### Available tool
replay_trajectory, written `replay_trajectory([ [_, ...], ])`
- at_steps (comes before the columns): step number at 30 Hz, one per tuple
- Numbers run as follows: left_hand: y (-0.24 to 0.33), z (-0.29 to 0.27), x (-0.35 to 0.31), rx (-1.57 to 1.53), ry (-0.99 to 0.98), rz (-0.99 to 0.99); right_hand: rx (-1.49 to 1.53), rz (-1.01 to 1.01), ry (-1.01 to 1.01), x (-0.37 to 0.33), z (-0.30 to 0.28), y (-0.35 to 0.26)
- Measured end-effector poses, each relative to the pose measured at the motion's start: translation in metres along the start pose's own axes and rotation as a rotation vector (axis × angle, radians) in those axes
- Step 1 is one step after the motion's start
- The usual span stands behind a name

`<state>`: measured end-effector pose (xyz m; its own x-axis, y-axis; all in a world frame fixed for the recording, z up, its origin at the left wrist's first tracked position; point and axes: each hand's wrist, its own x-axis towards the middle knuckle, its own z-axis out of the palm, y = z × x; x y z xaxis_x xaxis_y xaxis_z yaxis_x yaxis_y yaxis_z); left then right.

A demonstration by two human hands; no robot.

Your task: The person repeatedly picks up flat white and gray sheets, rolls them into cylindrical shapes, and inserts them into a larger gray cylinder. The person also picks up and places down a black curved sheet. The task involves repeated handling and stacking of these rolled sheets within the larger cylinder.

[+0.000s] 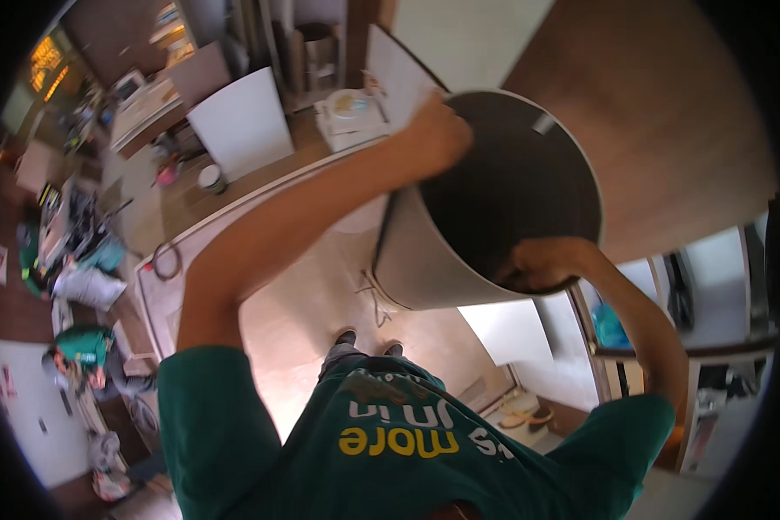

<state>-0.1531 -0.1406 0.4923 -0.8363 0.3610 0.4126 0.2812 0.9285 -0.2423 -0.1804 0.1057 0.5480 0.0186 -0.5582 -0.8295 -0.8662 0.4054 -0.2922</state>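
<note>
A large hollow cylinder [433,260] of thin sheet stands tilted in front of me, pale grey outside and dark inside, its round mouth facing up toward me. My left hand [442,134] is closed at the upper left of its rim. At the near right edge, my right hand [553,262] grips the rim, with its fingers curled over into the dark inside. Near the far right of the mouth, a small light patch [543,124] shows on the inner wall. The cylinder's lower end is partly out of sight.
A wide brown panel [667,113] rises at the right, above open shelves [711,295]. White boards [244,121] lean at the back left, near a small tub [211,179]. Two people [87,347] in green are at the far left. Sandals [529,418] lie low right.
</note>
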Motion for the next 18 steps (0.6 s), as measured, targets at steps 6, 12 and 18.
replay_trajectory([
  [6,0.021,-0.028,0.024,0.111,-0.283,-0.014,0.062,-0.058,0.083,-0.010,0.011,0.021],
  [12,0.025,-0.032,0.027,0.128,-0.433,0.056,0.349,0.040,0.075,-0.017,0.013,0.018],
  [18,0.054,-0.015,0.051,0.200,-0.336,-0.030,0.318,0.105,0.099,-0.032,0.031,0.046],
])
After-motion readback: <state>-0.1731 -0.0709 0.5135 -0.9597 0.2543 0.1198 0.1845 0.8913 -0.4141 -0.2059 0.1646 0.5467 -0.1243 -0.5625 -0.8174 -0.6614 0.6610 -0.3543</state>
